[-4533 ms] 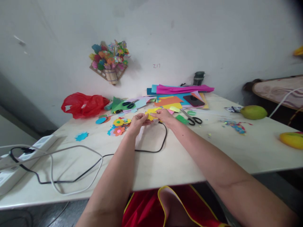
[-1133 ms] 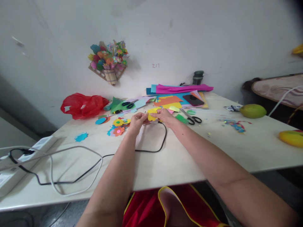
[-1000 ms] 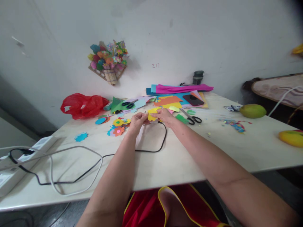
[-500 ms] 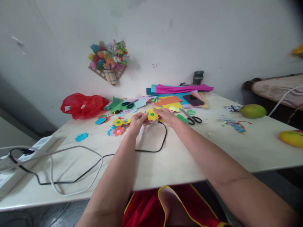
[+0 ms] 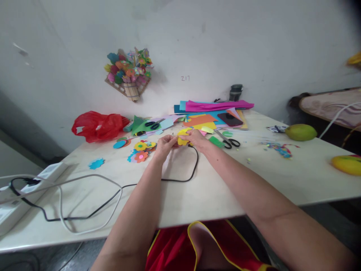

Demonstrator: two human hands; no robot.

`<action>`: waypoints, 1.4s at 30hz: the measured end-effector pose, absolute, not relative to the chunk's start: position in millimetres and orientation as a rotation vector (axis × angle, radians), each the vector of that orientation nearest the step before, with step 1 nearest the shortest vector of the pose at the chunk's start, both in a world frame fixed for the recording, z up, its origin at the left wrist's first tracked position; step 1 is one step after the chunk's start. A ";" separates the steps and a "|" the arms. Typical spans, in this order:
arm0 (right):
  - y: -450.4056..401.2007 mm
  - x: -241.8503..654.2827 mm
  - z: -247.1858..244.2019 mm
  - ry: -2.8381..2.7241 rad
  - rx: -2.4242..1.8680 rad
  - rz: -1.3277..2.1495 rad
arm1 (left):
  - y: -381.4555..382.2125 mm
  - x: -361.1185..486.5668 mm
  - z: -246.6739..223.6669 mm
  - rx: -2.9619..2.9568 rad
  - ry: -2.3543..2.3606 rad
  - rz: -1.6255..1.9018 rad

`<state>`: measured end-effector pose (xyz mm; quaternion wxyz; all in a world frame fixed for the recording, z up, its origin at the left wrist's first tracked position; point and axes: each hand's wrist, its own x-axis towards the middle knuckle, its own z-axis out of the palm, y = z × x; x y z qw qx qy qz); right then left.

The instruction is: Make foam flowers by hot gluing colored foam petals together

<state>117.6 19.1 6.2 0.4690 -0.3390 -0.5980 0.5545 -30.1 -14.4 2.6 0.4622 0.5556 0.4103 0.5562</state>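
Observation:
A yellow paper flower [image 5: 183, 132] is up between my two hands above the far middle of the table. My left hand [image 5: 166, 145] pinches its left edge. The fingers of my right hand [image 5: 198, 139] are closed on it from the right and lie across its face, so the green centre is hidden. Left of my left hand, a yellow flower with a green centre [image 5: 140, 145] and an orange flower with a pink centre [image 5: 141, 156] lie among other cut-outs. Black-handled scissors [image 5: 228, 141] and a green scrap [image 5: 216, 142] rest just right of my right hand.
A black cable [image 5: 194, 165] runs under my hands to the power strip [image 5: 47, 175]. Coloured sheets [image 5: 201, 120], a phone [image 5: 230, 119] and second scissors [image 5: 154, 124] lie at the back. A red plastic bag [image 5: 98, 126] sits back left, a green mango [image 5: 301, 132] right.
My right fingers have moved left over the yellow flower and now cover its green centre. My left hand has hardly moved.

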 end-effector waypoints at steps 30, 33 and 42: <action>18.8 120.9 6.4 -1.439 -0.886 1.293 | -8.4 -31.4 -0.8 1.366 1.048 1.417; 18.1 120.5 6.5 -1.442 -0.891 1.287 | -8.7 -31.3 -0.2 1.369 1.049 1.420; 16.8 121.0 8.3 -1.467 -0.890 1.311 | -11.6 -30.5 2.8 1.363 1.030 1.406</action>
